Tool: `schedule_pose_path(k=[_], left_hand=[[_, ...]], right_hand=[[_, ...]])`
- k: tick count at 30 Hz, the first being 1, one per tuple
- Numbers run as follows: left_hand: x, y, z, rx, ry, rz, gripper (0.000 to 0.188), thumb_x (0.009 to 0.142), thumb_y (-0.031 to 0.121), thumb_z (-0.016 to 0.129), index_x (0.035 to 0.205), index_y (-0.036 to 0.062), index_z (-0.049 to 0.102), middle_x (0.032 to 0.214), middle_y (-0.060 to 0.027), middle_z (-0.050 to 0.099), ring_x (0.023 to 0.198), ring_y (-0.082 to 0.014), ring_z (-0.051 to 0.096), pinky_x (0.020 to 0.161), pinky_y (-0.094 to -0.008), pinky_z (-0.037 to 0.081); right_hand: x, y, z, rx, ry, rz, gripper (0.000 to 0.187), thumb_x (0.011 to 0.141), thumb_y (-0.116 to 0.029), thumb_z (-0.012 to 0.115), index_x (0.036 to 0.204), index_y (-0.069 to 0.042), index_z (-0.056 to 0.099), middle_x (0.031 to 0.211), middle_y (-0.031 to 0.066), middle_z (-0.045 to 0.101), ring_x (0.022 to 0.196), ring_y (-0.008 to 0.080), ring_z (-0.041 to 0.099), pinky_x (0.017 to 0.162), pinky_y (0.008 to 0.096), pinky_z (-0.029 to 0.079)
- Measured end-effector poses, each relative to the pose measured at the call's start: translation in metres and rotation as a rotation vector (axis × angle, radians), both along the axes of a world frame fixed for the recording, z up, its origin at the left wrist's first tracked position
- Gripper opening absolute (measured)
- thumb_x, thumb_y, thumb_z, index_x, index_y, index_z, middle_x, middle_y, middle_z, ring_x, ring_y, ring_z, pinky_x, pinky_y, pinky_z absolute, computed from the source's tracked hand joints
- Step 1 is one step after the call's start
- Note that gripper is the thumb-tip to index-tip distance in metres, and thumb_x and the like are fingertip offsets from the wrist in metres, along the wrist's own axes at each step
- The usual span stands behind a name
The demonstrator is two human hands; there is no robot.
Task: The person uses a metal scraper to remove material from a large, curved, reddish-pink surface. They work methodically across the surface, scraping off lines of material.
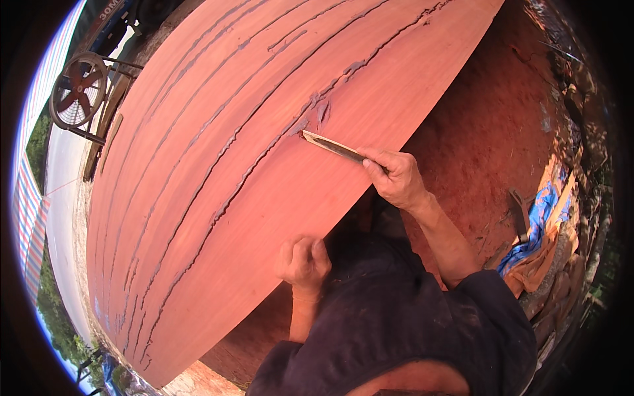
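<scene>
A broad reddish wooden slab [277, 191] stretches before me, crossed by several long dark cracks, some with grey-brown filler in them. My right hand [396, 177] grips a narrow flat scraper [332, 148], dark on its face and pale along one edge. Its tip meets the slab beside a smear of dark filler [322, 113] near the longest crack. Over the slab's near edge, my left hand [305, 263] is curled into a fist. Nothing sticks out of that fist, and it is apart from the scraper.
A round caged fan [79, 90] stands past the slab's left edge. Reddish dusty ground [482, 138] lies to the right, with a blue cloth [536, 221] and wood scraps farther out. Striped sheeting [30, 228] hangs at the far left.
</scene>
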State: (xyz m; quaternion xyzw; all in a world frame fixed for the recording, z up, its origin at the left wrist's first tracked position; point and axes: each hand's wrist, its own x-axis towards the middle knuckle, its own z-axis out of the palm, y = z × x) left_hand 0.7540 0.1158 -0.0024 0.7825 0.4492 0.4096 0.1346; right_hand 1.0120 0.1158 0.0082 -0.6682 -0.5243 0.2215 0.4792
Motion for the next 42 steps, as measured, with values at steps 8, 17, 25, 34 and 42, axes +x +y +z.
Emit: schedule_pose_path(k=[8,17,25,34,42], left_hand=[[0.001,0.000,-0.001,-0.011,-0.022,-0.001,0.018,0.092,0.020,0.072,0.080,0.0081,0.067,0.078,-0.0079,0.067,0.063,-0.0274,0.063,0.055,-0.0369,0.049],[0.001,-0.001,0.000,-0.002,-0.003,-0.006,0.017,0.092,0.020,0.072,0.081,0.0081,0.067,0.079,-0.0086,0.067,0.066,-0.0285,0.064,0.056,-0.0383,0.050],[-0.002,-0.004,-0.005,-0.005,0.004,-0.018,0.019,0.096,0.017,0.070,0.081,0.0057,0.066,0.077,-0.0102,0.067,0.065,-0.0260,0.064,0.056,-0.0355,0.049],[-0.003,-0.001,-0.014,0.076,-0.005,-0.061,0.030,0.102,0.022,0.066,0.080,0.0020,0.063,0.074,-0.0124,0.063,0.064,-0.0290,0.062,0.054,-0.0371,0.048],[0.000,-0.004,-0.003,-0.010,-0.022,-0.175,0.027,0.102,0.021,0.064,0.085,0.0001,0.065,0.080,-0.0143,0.065,0.070,-0.0311,0.063,0.062,-0.0392,0.050]], right_hand=[[-0.029,0.006,0.008,0.071,0.203,-0.023,0.022,0.098,-0.006,0.068,0.117,0.004,0.073,0.084,0.0094,0.073,0.072,0.0090,0.062,0.064,0.0261,0.051],[-0.006,-0.003,0.008,0.038,0.046,-0.120,0.022,0.097,-0.008,0.067,0.116,0.001,0.073,0.085,0.0189,0.072,0.071,0.0233,0.071,0.065,0.0343,0.054],[-0.010,0.004,0.009,0.071,-0.038,-0.062,0.024,0.093,-0.005,0.068,0.115,0.000,0.074,0.092,0.0208,0.073,0.078,0.0352,0.072,0.066,0.0401,0.056],[-0.016,-0.002,0.006,-0.010,0.054,0.044,0.027,0.093,-0.007,0.060,0.115,-0.002,0.074,0.076,0.0227,0.069,0.074,0.0383,0.071,0.068,0.0456,0.055],[-0.017,-0.006,0.012,0.004,0.385,0.010,0.028,0.098,-0.013,0.061,0.120,0.002,0.072,0.091,0.0163,0.074,0.079,0.0223,0.070,0.076,0.0368,0.056]])
